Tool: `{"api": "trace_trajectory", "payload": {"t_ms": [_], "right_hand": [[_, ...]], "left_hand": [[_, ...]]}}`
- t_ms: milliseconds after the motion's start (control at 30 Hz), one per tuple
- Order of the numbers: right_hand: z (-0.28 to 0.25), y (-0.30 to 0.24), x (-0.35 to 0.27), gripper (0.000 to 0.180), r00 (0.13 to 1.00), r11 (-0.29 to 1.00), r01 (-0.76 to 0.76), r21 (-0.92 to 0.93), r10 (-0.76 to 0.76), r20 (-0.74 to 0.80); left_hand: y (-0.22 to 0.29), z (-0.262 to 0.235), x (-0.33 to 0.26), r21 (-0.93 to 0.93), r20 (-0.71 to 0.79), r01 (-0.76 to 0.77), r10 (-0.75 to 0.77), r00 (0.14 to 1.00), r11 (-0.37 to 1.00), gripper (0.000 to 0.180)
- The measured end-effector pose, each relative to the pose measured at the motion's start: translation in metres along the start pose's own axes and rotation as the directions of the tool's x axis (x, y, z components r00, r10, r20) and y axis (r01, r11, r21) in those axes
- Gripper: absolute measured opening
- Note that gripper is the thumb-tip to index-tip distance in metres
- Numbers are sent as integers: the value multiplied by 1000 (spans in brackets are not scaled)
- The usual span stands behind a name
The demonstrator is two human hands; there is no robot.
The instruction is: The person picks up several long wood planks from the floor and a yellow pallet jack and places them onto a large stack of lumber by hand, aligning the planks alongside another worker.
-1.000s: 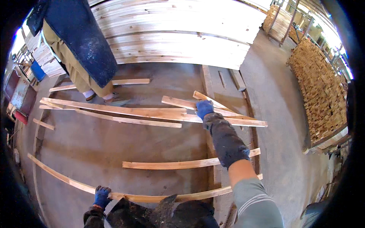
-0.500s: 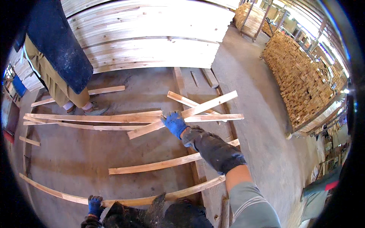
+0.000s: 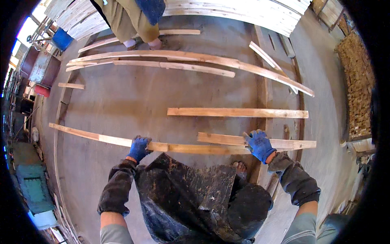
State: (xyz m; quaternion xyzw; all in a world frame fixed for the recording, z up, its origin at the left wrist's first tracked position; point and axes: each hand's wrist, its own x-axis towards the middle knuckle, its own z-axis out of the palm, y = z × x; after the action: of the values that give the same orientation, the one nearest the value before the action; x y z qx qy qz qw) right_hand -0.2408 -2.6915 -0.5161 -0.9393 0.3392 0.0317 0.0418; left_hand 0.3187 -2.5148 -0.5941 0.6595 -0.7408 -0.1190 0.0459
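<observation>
In a blue glove, my left hand [image 3: 140, 148] is closed round a long wooden strip [image 3: 183, 149] that runs crosswise in front of my dark apron. My gloved right hand [image 3: 259, 145] grips a shorter wooden strip [image 3: 221, 138], close alongside the long one's right part. Whether these two strips touch under my right hand is hidden. Beyond them a single wooden strip [image 3: 237, 112] lies roughly parallel. Farther off are a long bowed strip [image 3: 195, 56], a thinner strip [image 3: 197, 68] and a slanting strip [image 3: 270, 61].
A co-worker's legs [image 3: 136, 20] stand at the far side, near a tall stack of pale boards [image 3: 235, 14]. A low rail [image 3: 266, 89] runs along the floor at right. A big pile of cut wood [image 3: 357, 81] is far right; a green box [image 3: 32, 189] stands at left.
My right hand has brought the shorter strip back from the far strips toward me, beside the long strip. My left hand still holds the long strip. The view has shifted left and down.
</observation>
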Motion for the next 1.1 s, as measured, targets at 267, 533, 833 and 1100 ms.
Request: {"api": "trace_trajectory", "payload": {"t_ms": [267,533,833,1100], "right_hand": [[34,-73,9,53,996,999,28,-38,-24,91],[44,-85,31,51,994,997,50,-54,-44,97],[49,6,70,50,993,984,0,-176,-21,-114],[57,82,159,36,984,968,-139,-207,112,-135]], "left_hand": [[-5,9,-8,-4,-54,-37,37,998,999,48],[-5,16,-7,80,-26,7,-5,1000,997,51],[-2,14,-7,125,30,43,-47,998,991,50],[4,8,-10,204,44,90,-101,994,975,54]]}}
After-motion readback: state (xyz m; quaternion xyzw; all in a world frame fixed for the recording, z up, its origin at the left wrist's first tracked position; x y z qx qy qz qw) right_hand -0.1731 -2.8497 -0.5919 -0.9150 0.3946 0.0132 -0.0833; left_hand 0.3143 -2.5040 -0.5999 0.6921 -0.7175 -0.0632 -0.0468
